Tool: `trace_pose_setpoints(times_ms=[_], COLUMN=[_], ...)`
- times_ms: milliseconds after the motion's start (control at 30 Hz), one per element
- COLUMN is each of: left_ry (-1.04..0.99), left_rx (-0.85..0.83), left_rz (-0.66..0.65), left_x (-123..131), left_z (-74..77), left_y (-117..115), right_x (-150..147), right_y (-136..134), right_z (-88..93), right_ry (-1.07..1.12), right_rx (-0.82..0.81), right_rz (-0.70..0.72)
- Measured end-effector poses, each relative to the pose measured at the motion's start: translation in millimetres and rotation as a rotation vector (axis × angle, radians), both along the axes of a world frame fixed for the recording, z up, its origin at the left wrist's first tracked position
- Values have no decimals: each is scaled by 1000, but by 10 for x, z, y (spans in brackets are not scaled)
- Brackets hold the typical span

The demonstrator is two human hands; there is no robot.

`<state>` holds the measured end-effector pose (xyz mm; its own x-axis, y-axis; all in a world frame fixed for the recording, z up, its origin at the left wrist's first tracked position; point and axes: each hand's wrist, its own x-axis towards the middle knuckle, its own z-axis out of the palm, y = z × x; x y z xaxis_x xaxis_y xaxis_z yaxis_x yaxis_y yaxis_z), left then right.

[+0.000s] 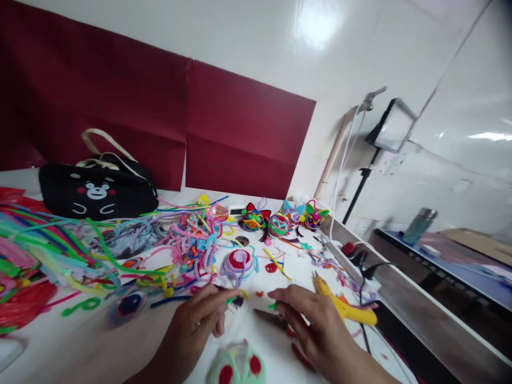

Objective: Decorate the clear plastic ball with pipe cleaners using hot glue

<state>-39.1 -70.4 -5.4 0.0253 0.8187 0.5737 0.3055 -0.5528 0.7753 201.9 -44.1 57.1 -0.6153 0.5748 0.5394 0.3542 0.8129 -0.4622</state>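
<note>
My left hand [202, 314] is closed in a pinch, with a small piece of green pipe cleaner [230, 301] at the fingertips. My right hand [308, 314] is also pinched, and another short green pipe cleaner bit [272, 306] pokes out from its fingers. Below and between them lies a round pale-green ornament [237, 368] with red spots, cut off by the bottom edge. Pliers [270, 318] with red handles rest partly hidden under my right hand. Farther up is a round ornament [239, 261] with a red and lilac spiral.
Loose pipe cleaners [48, 240] pile up at the left, near a black bag [98, 192]. Several finished ornaments [278, 224] stand at the back. A yellow glue gun [344, 304] lies at right, beside a power strip [356, 266] with cables.
</note>
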Motion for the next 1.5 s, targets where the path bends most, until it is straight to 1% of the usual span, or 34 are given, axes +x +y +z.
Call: trace_pose_setpoints(times_ms=[67, 133, 267, 433, 500, 600, 767, 833, 933, 1033, 1100, 1200, 1333, 1433, 1500], left_ry=[-1, -9, -38, -127, -168, -218, -258, -248, -233, -227, -186, -23, 155, 270, 384], left_rx=[18, 0, -94, -261, -295, -300, -301, -290, -287, -322, -322, -307, -348, -385, -369], left_rz=[-12, -5, 14, -20, -25, -21, -37, -30, -1, 10, -5, -36, -58, -86, -92], left_x=[5, 15, 42, 66, 70, 67, 60, 57, 43, 7, -35, -118, -222, -275, -293], left_z=[-11, -9, -6, -21, -15, 2, 10, 10, 33, 84, 114, 130, 123, 118, 114], left_y=[3, -3, -18, -3, 5, 17, 41, 47, 46, 49, 69, 124, 197, 231, 243], right_x=[5, -6, -54, -100, -94, -49, 68, 95, 104, 96, 91, 89, 87, 81, 77], right_y=[5, 16, 30, 11, 5, 9, 22, 14, -15, -41, -42, -22, 11, 21, 16], right_z=[-46, -96, -176, -229, -248, -276, -290, -279, -261, -263, -280, -320, -363, -375, -372], right_ry=[8, -1, -26, -32, -17, -3, -26, -31, -26, -19, -15, -17, -46, -74, -80], right_rx=[17, 12, -36, -65, -60, -19, 155, 197, 203, 181, 176, 175, 165, 97, 5], right_rz=[-9, -32, -64, -68, -69, -71, -78, -85, -90, -93, -92, -93, -72, -81, -111])
